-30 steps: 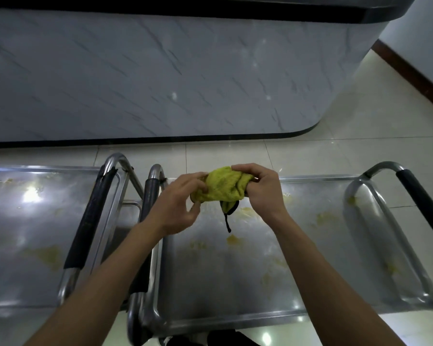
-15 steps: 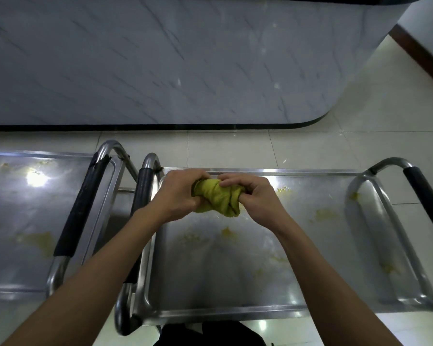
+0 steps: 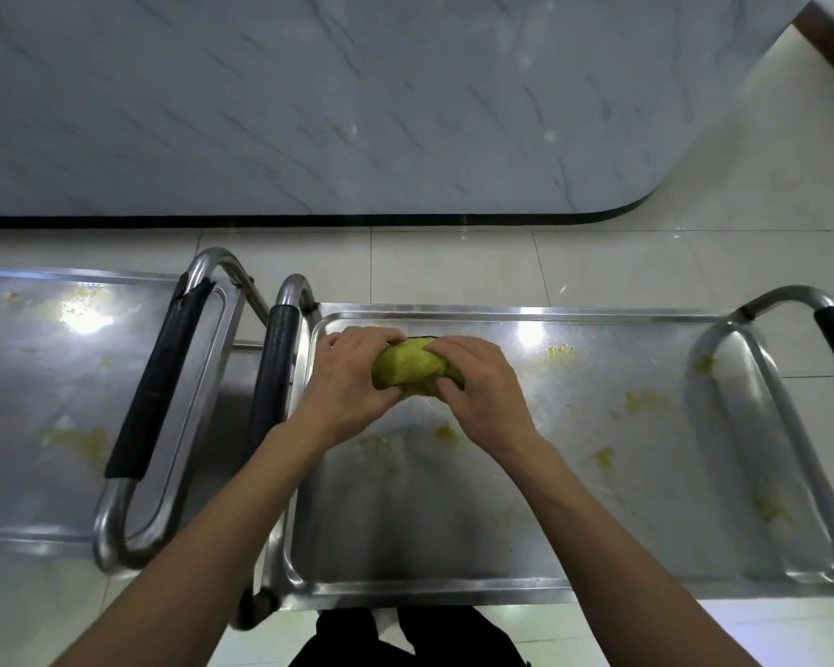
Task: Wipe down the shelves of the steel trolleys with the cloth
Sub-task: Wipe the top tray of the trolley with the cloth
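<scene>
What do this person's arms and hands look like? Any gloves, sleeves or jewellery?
Both arms are bare from the bottom edge of the view up to the wrists: no sleeves show. The left hand and right hand wear no gloves, and no rings, watch or bracelets can be seen. At the bottom edge, dark clothing shows.

Both hands are bunched around a yellow-green cloth [image 3: 412, 370] above the far left corner of the right trolley's top shelf [image 3: 501, 512]. The left hand [image 3: 352, 377] grips one end, the right hand [image 3: 477, 382] the other. Yellow smears [image 3: 646, 402] dot that shelf. The left trolley [image 3: 44, 402] stands just beside it, its black-sleeved handle [image 3: 157, 392] near the other's handle [image 3: 275, 373].
</scene>
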Demonstrator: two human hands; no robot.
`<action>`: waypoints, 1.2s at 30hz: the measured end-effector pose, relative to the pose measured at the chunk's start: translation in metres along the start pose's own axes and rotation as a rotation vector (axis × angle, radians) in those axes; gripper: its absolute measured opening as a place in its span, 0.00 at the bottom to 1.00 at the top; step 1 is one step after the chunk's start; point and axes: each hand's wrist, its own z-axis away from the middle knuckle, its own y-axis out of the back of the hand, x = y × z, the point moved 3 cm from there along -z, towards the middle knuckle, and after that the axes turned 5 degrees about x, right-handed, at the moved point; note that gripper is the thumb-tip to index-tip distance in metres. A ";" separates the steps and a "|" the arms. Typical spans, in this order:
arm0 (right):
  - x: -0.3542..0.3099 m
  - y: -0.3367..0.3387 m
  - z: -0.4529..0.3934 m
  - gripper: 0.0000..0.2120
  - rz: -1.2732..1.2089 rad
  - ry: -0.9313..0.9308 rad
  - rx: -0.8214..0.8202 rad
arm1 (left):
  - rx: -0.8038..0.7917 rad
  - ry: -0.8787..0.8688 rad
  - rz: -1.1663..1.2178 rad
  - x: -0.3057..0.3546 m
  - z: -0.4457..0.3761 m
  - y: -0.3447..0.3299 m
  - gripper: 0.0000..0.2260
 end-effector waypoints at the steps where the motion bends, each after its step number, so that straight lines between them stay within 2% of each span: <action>1: 0.003 0.001 0.003 0.19 0.003 0.010 0.020 | -0.033 -0.001 -0.003 -0.004 0.002 0.000 0.24; 4: 0.009 -0.003 0.010 0.19 0.070 0.026 -0.065 | -0.044 0.011 -0.036 -0.009 0.006 -0.002 0.21; 7: 0.005 -0.017 0.016 0.25 0.124 0.000 -0.246 | 0.006 -0.029 -0.116 -0.006 0.011 -0.010 0.20; 11: 0.001 -0.039 0.019 0.31 0.048 -0.064 -0.359 | 0.075 -0.077 -0.143 -0.010 0.016 -0.020 0.18; 15: 0.007 -0.060 0.013 0.27 0.031 -0.115 -0.363 | 0.110 0.016 -0.112 -0.023 0.021 -0.027 0.21; 19: 0.025 -0.080 0.001 0.26 0.031 -0.169 -0.267 | 0.093 0.279 -0.034 -0.042 0.028 -0.030 0.27; 23: 0.052 -0.102 -0.013 0.24 0.091 -0.242 -0.187 | -0.092 0.444 -0.142 -0.055 0.037 -0.039 0.25; 28: 0.061 -0.144 -0.016 0.18 0.117 -0.352 -0.176 | -0.208 0.504 -0.207 -0.066 0.045 -0.056 0.23; 31: 0.060 -0.169 -0.008 0.20 0.110 -0.433 -0.262 | -0.243 0.518 -0.260 -0.075 0.047 -0.062 0.22; 33: 0.058 -0.178 -0.002 0.16 0.051 -0.426 -0.288 | -0.245 0.527 -0.262 -0.079 0.048 -0.064 0.21; 36: 0.062 -0.173 0.004 0.12 -0.069 -0.353 -0.242 | -0.224 0.542 -0.253 -0.086 0.052 -0.064 0.19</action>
